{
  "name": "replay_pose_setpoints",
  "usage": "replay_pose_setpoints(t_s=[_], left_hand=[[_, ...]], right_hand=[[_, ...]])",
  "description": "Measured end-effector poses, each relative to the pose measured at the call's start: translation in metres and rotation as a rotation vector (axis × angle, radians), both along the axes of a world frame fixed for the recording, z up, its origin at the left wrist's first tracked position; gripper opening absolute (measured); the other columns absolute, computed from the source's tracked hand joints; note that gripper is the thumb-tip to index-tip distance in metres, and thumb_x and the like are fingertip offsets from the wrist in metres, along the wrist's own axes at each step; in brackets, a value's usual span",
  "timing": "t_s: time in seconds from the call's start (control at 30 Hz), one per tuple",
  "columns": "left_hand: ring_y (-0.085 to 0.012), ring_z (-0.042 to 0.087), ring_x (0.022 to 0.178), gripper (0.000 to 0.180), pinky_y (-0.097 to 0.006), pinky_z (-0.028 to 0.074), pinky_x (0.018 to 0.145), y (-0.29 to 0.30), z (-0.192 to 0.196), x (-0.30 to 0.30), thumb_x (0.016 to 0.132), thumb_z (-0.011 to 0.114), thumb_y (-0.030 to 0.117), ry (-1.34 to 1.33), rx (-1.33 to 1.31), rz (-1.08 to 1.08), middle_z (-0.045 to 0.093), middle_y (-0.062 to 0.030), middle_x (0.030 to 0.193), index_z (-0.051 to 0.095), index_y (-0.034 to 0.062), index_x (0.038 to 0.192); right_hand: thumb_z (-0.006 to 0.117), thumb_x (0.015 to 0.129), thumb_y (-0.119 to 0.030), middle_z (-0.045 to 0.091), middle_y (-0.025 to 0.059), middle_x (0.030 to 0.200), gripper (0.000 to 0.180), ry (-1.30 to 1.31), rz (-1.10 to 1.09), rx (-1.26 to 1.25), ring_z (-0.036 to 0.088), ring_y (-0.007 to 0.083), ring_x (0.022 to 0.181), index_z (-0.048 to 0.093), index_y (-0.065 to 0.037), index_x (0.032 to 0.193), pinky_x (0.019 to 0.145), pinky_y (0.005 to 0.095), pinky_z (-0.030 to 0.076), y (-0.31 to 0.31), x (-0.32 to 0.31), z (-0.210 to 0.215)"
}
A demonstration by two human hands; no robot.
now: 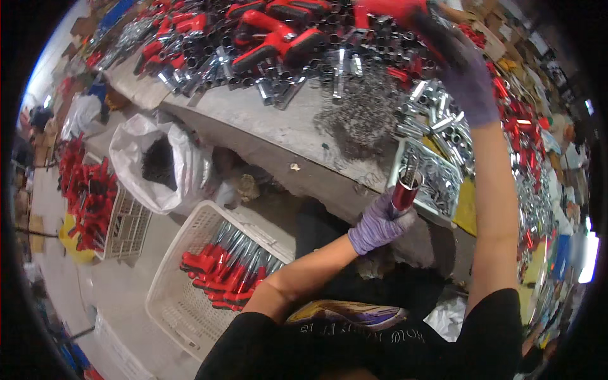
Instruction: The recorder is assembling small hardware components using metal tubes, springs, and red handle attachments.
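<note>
At the bench edge we see the left hand, in a purple glove, clenched around a red tube with a metal tip, held upright just in front of the tray. That tray sits at the bench's near edge and is filled with small silver sockets. Above it, across the bench, our view takes in the right hand, also gloved in purple, reaching far out over the heap of parts; it grasps a red piece at the top edge of the picture, though we cannot tell what that piece is. More silver sockets lie loose under the right wrist, and a grey pile of fine wire bits lies between them and the bare bench top. Farther back rest red-and-black handles among dark tubes. Below the bench, to our left, a white basket holds finished tools with red grips and silver shafts, laid side by side. Beside it stands an open white sack with dark contents, and still farther left another basket carries a stack of red handles. The left forearm comes up from the lower edge, the right one runs straight up the right side.
</note>
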State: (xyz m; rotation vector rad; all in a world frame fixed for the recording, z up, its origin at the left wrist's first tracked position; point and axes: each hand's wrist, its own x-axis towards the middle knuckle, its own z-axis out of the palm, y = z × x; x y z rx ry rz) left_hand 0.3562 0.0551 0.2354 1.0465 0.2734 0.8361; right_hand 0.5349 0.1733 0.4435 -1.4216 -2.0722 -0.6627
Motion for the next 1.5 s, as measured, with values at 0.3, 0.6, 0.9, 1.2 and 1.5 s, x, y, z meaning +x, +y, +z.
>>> replay_pose_setpoints(t_s=[0.3, 0.6, 0.9, 1.2, 1.5], left_hand=[[-0.0205, 0.059, 0.074, 0.055, -0.032, 0.047, 0.069, 0.013, 0.023, 0.016, 0.067, 0.074, 0.040, 0.287, 0.581, -0.184, 0.061, -0.0099, 0.083, 0.055, 0.0080, 0.107], [-0.0217, 0.057, 0.075, 0.056, -0.032, 0.046, 0.069, -0.016, 0.046, 0.043, 0.061, 0.079, 0.036, 0.456, 1.039, -0.175, 0.060, -0.0083, 0.083, 0.057, 0.0052, 0.103], [-0.0237, 0.059, 0.071, 0.059, -0.033, 0.047, 0.065, -0.035, 0.058, 0.055, 0.057, 0.078, 0.042, 0.590, 1.201, -0.308, 0.060, -0.0094, 0.079, 0.058, 0.0061, 0.100], [-0.0275, 0.057, 0.063, 0.045, -0.037, 0.045, 0.055, -0.050, 0.047, 0.053, 0.069, 0.069, 0.038, 0.410, 1.397, -0.080, 0.056, -0.0086, 0.072, 0.055, 0.0079, 0.099], [-0.0289, 0.058, 0.069, 0.041, -0.037, 0.046, 0.061, -0.057, 0.048, 0.057, 0.065, 0.073, 0.021, 0.433, 1.391, 0.010, 0.055, -0.0106, 0.079, 0.053, 0.0075, 0.099]], right_hand=[[0.069, 0.064, -0.018, 0.056, 0.0081, 0.109, 0.060, 1.037, -0.160, -0.306, 0.055, 0.0156, 0.095, 0.049, -0.007, 0.119, 0.076, 0.0285, 0.047, -0.277, 0.051, 0.046], [0.073, 0.064, -0.023, 0.061, 0.0093, 0.091, 0.049, 0.268, -0.336, -0.702, 0.060, 0.0264, 0.086, 0.054, -0.007, 0.106, 0.076, 0.0351, 0.047, -0.333, 0.024, 0.042], [0.070, 0.067, -0.024, 0.062, 0.0109, 0.093, 0.042, 0.226, -0.183, -0.700, 0.059, 0.0304, 0.084, 0.057, -0.008, 0.104, 0.078, 0.0369, 0.047, -0.354, 0.037, 0.000], [0.071, 0.066, -0.025, 0.060, 0.0079, 0.085, 0.038, 0.807, -0.402, -0.746, 0.060, 0.0185, 0.079, 0.057, -0.006, 0.096, 0.073, 0.0311, 0.047, -0.369, 0.043, -0.037], [0.069, 0.072, -0.026, 0.060, 0.0068, 0.078, 0.040, 1.522, -0.557, -0.940, 0.058, 0.0134, 0.064, 0.054, -0.001, 0.100, 0.059, 0.0263, 0.048, -0.368, 0.031, -0.042]])
